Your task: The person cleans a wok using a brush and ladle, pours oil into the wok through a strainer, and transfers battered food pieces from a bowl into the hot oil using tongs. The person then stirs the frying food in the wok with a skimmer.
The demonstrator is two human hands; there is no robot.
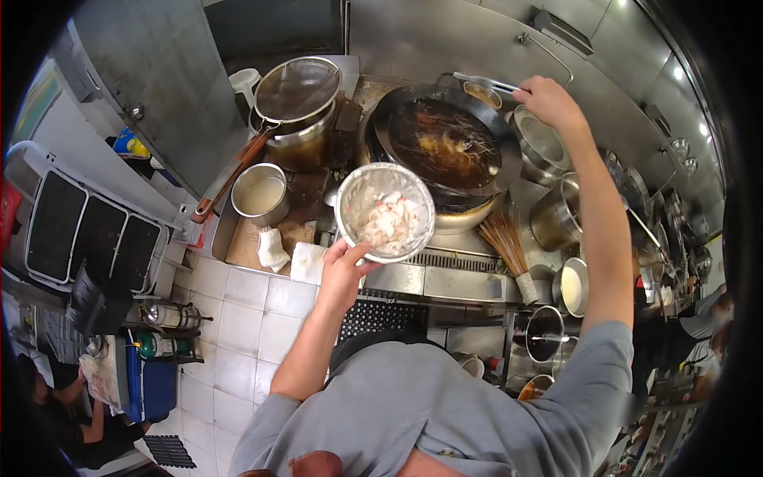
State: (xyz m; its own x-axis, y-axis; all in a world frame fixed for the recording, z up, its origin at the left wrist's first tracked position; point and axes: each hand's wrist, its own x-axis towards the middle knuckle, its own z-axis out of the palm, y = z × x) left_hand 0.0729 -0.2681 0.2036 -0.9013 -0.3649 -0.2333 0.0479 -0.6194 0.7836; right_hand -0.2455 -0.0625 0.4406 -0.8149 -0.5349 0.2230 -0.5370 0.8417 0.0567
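Note:
My left hand [342, 274] grips the near rim of a metal bowl [350, 199], thumb at the edge. Pale, wet-looking food pieces [391, 222] with reddish bits lie inside the tilted bowl, which is in front of the wok's left side. My right hand [548, 102] is closed around the end of metal tongs [489, 82], stretched out over the back right of the stove. Their tips point left, near the wok's back rim. Dark oil fills the large wok [389, 119], and golden bits with foam [445, 145] show in it.
Left of the wok, a strainer [298, 87] rests on a pot, its wooden handle sticking out. A smaller pot [261, 195] and white cloths [272, 248] are nearby. Right are a bamboo brush [505, 242] and metal pots [556, 211]. Another person [75, 409] is at lower left.

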